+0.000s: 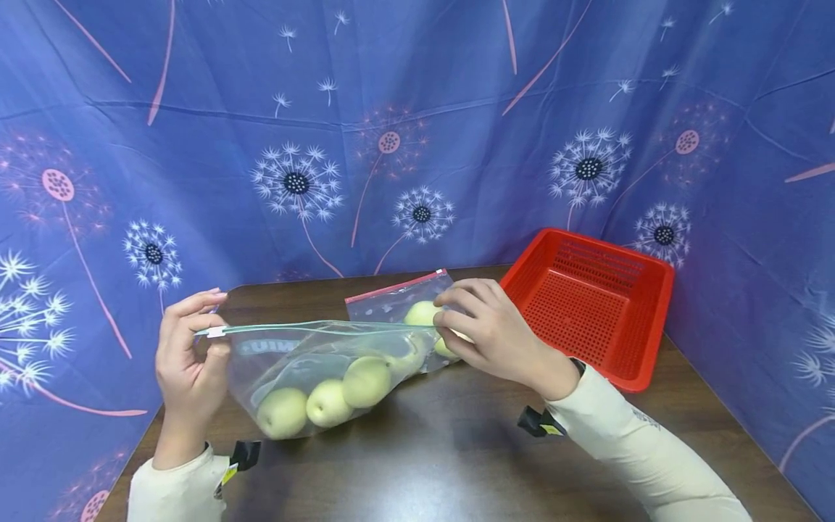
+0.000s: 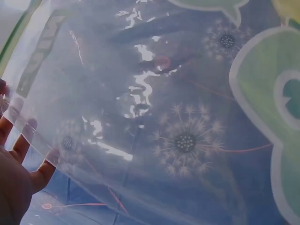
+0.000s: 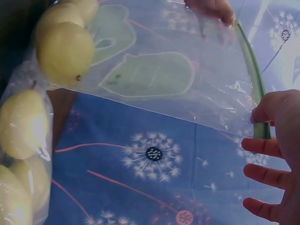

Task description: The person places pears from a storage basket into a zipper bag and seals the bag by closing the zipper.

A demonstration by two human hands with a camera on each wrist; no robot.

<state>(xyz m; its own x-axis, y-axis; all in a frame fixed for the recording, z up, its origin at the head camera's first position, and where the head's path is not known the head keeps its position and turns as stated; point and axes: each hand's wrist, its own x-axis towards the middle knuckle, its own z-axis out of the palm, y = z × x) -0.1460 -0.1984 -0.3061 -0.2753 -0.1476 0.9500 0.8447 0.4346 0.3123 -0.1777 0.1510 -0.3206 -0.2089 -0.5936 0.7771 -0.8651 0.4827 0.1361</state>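
A clear zip bag [image 1: 280,370] with a green seal strip is stretched between both hands, its white slider [image 1: 216,331] at the left end. Several round, pale yellow-green pears [image 1: 367,381] lie at its bottom. My left hand [image 1: 192,355] holds the bag's left top corner beside the slider; fingertips show through the plastic in the left wrist view. At the other end, my right hand [image 1: 485,330] pinches the green strip [image 3: 255,79] between thumb and index finger, its other fingers spread. In the right wrist view, green leaf-like prints [image 3: 150,74] mark the plastic.
Behind the held bag lies a second zip bag [image 1: 381,304] with a red strip, holding more pears [image 3: 24,124]. A red plastic basket [image 1: 655,312] stands at the right rear of the brown wooden table [image 1: 417,464]. Blue dandelion-patterned cloth [image 1: 417,87] hangs around the table.
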